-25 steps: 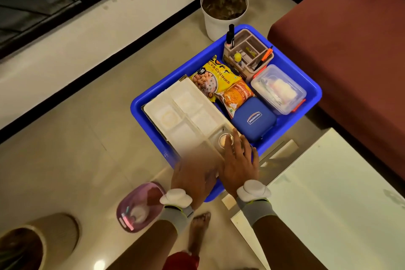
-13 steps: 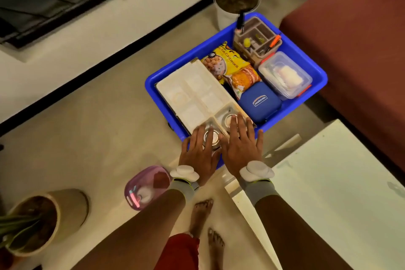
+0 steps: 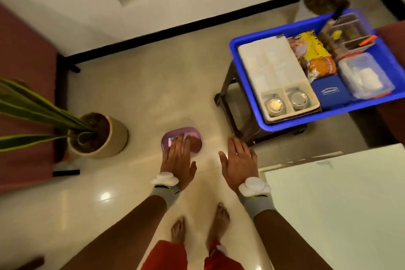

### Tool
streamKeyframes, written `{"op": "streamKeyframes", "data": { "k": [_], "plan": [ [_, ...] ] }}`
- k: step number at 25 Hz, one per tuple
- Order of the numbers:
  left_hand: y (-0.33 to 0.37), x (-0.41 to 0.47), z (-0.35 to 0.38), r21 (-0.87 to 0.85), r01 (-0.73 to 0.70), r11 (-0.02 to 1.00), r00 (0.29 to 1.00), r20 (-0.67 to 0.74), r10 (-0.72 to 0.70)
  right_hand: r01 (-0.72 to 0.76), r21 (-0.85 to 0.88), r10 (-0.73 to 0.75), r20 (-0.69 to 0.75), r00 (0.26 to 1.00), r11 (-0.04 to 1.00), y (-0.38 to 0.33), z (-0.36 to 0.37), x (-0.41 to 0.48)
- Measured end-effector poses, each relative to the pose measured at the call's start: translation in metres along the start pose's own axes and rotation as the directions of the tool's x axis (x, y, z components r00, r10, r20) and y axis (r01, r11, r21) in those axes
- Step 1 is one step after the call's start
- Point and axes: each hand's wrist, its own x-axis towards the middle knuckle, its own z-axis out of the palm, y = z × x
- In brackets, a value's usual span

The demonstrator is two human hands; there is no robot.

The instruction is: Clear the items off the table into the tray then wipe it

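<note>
Beneath both hands I see bare feet (image 3: 177, 230) on a glossy cream tiled floor (image 3: 142, 94), with open tile ahead and to the left. My left hand (image 3: 177, 160) is flat, fingers straight and together, holding nothing. Its fingertips overlap a small oval purple container (image 3: 192, 132) with a translucent lid; I cannot tell whether they touch it. My right hand (image 3: 238, 160) is spread just as flat and also grips nothing.

Just right of the right hand runs the near corner of the counter (image 3: 328, 204), a smooth, pale, square-edged slab. Ahead of that hand's fingertips stands a dark stool (image 3: 241, 125), its leg close to them.

On the stool sits the blue plastic tray (image 3: 247, 83), rectangular with a raised rim, ahead and to the right of the right hand. Inside, a white compartmented box (image 3: 269, 66) lies along its left wall, with two shiny steel cups (image 3: 298, 98) in its nearest cells. Further right are a blue zip case (image 3: 329, 92), a clear lidded box (image 3: 363, 74), crinkled snack packets (image 3: 313, 48) and a brown organiser (image 3: 344, 35).

Left of the left hand, a round beige pot (image 3: 114, 136) with long striped leaves narrows the room, and a maroon seat (image 3: 26, 94) lies beyond it.
</note>
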Motion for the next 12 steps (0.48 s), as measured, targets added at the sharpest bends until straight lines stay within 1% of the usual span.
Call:
{"op": "streamKeyframes", "data": {
  "k": [1,3,4,5,7,9,12],
  "plan": [
    [-0.020,-0.007,0.011,-0.005,0.046,0.999,0.999,0.000,-0.046,0.019,-0.002,-0.019,0.033,0.999,1.000,-0.008,0.019,-0.001],
    [-0.061,-0.023,0.039,-0.043,0.108,0.993,0.994,-0.028,-0.110,0.055,-0.003,-0.053,0.183,0.982,0.999,-0.027,0.060,-0.008],
    [-0.080,-0.030,0.055,-0.057,0.108,0.993,0.994,-0.008,-0.108,0.070,0.000,-0.068,0.258,0.964,0.998,-0.036,0.081,-0.010],
    [-0.097,-0.031,0.069,-0.061,0.090,0.994,0.996,0.005,-0.090,0.094,-0.012,-0.086,0.293,0.952,0.996,-0.043,0.103,-0.007],
    [-0.129,-0.017,0.105,-0.092,0.058,0.994,0.998,0.004,-0.058,0.120,-0.033,-0.102,0.333,0.937,0.992,-0.054,0.143,0.011],
    [-0.163,0.009,0.156,-0.162,0.095,0.982,0.995,0.011,-0.095,0.144,-0.053,-0.114,0.372,0.921,0.988,-0.064,0.194,0.044],
    [-0.198,0.059,0.235,-0.331,0.072,0.941,0.997,0.013,-0.072,0.200,-0.054,-0.173,0.319,0.932,0.978,-0.057,0.265,0.106]
  ]
}}
